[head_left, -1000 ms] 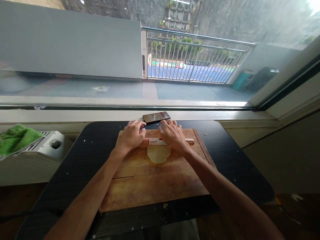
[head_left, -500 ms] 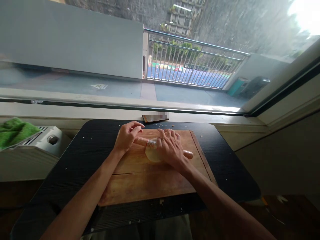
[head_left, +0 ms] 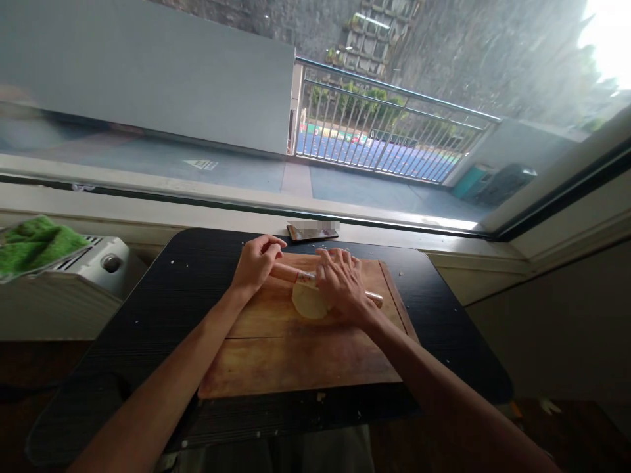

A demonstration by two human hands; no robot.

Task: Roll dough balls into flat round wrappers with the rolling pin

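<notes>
A wooden rolling pin (head_left: 286, 272) lies slantwise across a wooden board (head_left: 296, 361), over the far edge of a flat, round piece of pale dough (head_left: 309, 302). My left hand (head_left: 256, 263) is curled around the pin's left end, its fingers bent and closed. On the middle-right of the pin rests my right hand (head_left: 341, 279), palm down with fingers stretched forward and somewhat apart. It hides part of the pin and the dough's right side. The pin's right end sticks out past this hand.
The board lies on a black table (head_left: 167, 289) dotted with small crumbs. A phone-like flat object (head_left: 313, 231) sits at the far edge by the window sill. At left, a green cloth (head_left: 42, 246) covers part of a white radiator (head_left: 64, 299).
The view has shifted slightly. The rolling pin and my right hand are a little farther forward over the dough, and more of the dough shows in front of the pin.
</notes>
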